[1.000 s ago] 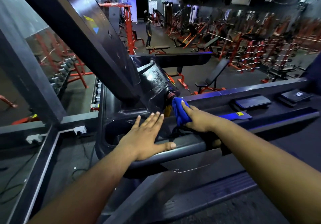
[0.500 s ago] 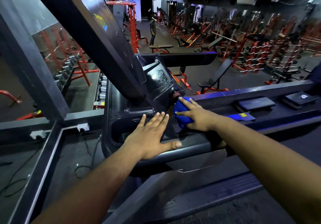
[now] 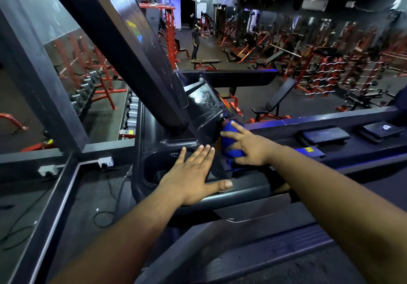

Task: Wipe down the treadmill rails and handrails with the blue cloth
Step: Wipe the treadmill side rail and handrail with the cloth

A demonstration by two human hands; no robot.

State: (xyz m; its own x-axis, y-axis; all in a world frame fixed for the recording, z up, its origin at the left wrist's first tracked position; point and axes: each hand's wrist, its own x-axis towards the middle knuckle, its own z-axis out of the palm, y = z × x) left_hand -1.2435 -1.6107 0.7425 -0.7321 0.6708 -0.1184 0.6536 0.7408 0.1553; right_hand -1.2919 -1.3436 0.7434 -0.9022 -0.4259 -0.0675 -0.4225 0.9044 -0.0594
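2 hands on the treadmill console (image 3: 207, 111): right hand (image 3: 253, 149) presses blue cloth (image 3: 229, 142), left hand (image 3: 189, 178) flat.

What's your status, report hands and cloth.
Left hand flat on handrail, open. Right hand presses blue cloth against console edge. Nothing blocking.

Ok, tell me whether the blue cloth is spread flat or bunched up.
Bunched up. The blue cloth sits as a wad under the right hand, whose fingers press it against the treadmill console.
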